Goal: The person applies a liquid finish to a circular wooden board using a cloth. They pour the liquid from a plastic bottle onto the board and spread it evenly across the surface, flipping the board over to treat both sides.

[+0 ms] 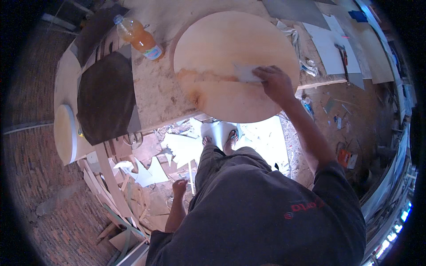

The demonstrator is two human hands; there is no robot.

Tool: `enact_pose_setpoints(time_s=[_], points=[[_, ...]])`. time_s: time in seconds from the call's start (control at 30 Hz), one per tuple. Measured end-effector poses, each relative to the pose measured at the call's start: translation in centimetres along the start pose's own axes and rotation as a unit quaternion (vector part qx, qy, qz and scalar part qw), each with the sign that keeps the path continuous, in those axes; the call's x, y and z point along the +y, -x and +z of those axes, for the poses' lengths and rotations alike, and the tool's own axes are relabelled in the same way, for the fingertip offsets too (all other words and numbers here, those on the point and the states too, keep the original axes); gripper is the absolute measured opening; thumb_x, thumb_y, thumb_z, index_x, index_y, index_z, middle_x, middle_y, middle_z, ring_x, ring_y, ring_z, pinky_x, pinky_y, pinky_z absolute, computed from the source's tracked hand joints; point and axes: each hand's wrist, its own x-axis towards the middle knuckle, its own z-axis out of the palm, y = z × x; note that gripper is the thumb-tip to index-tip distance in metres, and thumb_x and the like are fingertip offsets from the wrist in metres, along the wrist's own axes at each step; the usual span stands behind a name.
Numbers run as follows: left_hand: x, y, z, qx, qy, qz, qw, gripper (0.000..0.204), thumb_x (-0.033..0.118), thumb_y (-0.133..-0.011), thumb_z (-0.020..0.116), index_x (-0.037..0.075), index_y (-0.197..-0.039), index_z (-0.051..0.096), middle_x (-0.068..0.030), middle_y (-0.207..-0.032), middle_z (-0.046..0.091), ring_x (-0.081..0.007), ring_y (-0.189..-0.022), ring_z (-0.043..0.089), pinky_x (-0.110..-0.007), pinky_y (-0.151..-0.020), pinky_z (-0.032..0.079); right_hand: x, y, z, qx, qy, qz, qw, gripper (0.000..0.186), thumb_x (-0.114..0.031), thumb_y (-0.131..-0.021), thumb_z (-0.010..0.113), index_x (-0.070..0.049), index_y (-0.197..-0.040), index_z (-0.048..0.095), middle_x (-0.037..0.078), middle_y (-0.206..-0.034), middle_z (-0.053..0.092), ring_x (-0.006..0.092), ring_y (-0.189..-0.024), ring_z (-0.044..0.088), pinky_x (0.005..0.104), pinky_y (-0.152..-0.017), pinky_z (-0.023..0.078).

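Note:
A large round wooden board (pixel 230 40) lies on the workbench in front of me, its near edge jutting past the bench edge. A rough orange-brown band runs across its face, with a darker brown patch near the lower left. My right hand (pixel 274 80) is over the right part of the board, fingers closed on a pale flat piece (pixel 246 72) that lies against the surface at the end of the band. Whether this is a scraper or a sheet, I cannot tell. Down at my left side hangs my left hand (pixel 179 188), loosely closed, nothing visible in it.
A bottle of orange drink (pixel 141 39) stands left of the board. Further left are a dark sheet (pixel 106 95) and a white-edged round panel (pixel 65 133). A hammer-like tool (pixel 342 60) rests on white sheets at right. Offcuts (pixel 151 173) litter the floor.

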Motion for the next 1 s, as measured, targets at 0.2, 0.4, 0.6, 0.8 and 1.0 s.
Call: enact_pose_setpoints(time_s=[0.2,0.4,0.6,0.8,1.0], points=[[2.7,-1.1,-1.6,-0.036,0.094,-0.090,0.991,0.034,0.023,-0.086,0.077,0.000,-0.110,0.068,-0.0108,-0.087,0.073,-0.0173,-0.069,0.070,-0.029,-0.052,0.054,0.6,-2.6,-0.9,-0.100,0.061,0.050,0.992,0.019,-0.021,-0.092,0.062,-0.016,-0.106,0.075,0.010,-0.103,0.072,0.0322,-0.095,0.069,0.0440,-0.082,0.055],[6.6,-5.3,-4.1,-0.026,0.106,-0.001,0.994,0.037,0.024,-0.087,0.075,-0.001,-0.114,0.067,-0.0120,-0.090,0.073,-0.0181,-0.073,0.072,-0.029,-0.052,0.055,4.9,-6.6,0.8,-0.142,0.135,0.196,0.961,0.024,-0.026,-0.088,0.058,-0.020,-0.106,0.073,0.007,-0.102,0.073,0.0335,-0.095,0.069,0.0468,-0.082,0.056],[5.9,-6.0,-6.1,-0.040,0.114,-0.055,0.991,0.038,0.030,-0.088,0.074,0.005,-0.116,0.067,-0.0067,-0.096,0.071,-0.0207,-0.079,0.070,-0.034,-0.063,0.053,-2.2,-2.4,0.4,-0.230,0.104,0.143,0.957,0.024,-0.026,-0.085,0.060,-0.023,-0.104,0.075,0.007,-0.102,0.073,0.0336,-0.091,0.070,0.0466,-0.082,0.056],[2.1,-7.4,-6.0,-0.057,0.075,-0.098,0.991,0.036,0.024,-0.088,0.075,0.002,-0.115,0.066,-0.0093,-0.094,0.072,-0.0212,-0.076,0.072,-0.032,-0.054,0.056,-11.2,5.2,-1.2,-0.218,-0.004,0.064,0.974,0.014,-0.025,-0.086,0.067,-0.020,-0.093,0.078,0.010,-0.083,0.073,0.0320,-0.078,0.070,0.0444,-0.073,0.055],[1.5,-9.2,-5.6,-0.078,0.144,-0.099,0.981,0.030,0.025,-0.088,0.074,0.008,-0.112,0.068,-0.0067,-0.094,0.071,-0.0198,-0.076,0.071,-0.032,-0.056,0.054,-9.5,8.3,-3.7,-0.157,-0.204,0.223,0.940,0.031,-0.033,-0.089,0.068,-0.011,-0.110,0.074,0.017,-0.103,0.073,0.0338,-0.099,0.069,0.0420,-0.093,0.052]])
